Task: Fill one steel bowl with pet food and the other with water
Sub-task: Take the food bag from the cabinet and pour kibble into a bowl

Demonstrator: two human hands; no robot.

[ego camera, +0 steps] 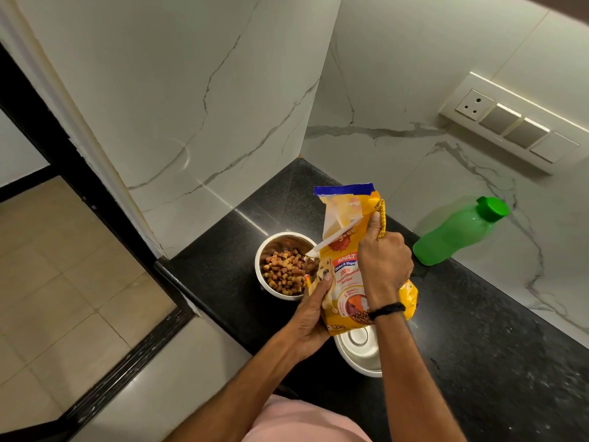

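Centre frame, the soft, crinkly pet food bag (347, 275), likely light and prone to slumping, tilts its mouth over the kibble-holding steel bowl (264, 250) on the surface (478, 346), left grip (314, 317) clasping beside the mouth, right grip (384, 266) clutching its side seam.

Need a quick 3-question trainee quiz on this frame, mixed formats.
1. True or false: the green bottle is capped.
2. Which bowl holds kibble? A) far bowl B) near bowl C) both
3. Fill in: the left hand and right hand both grip the ____.

Key: 1 true; 2 A; 3 pet food bag.
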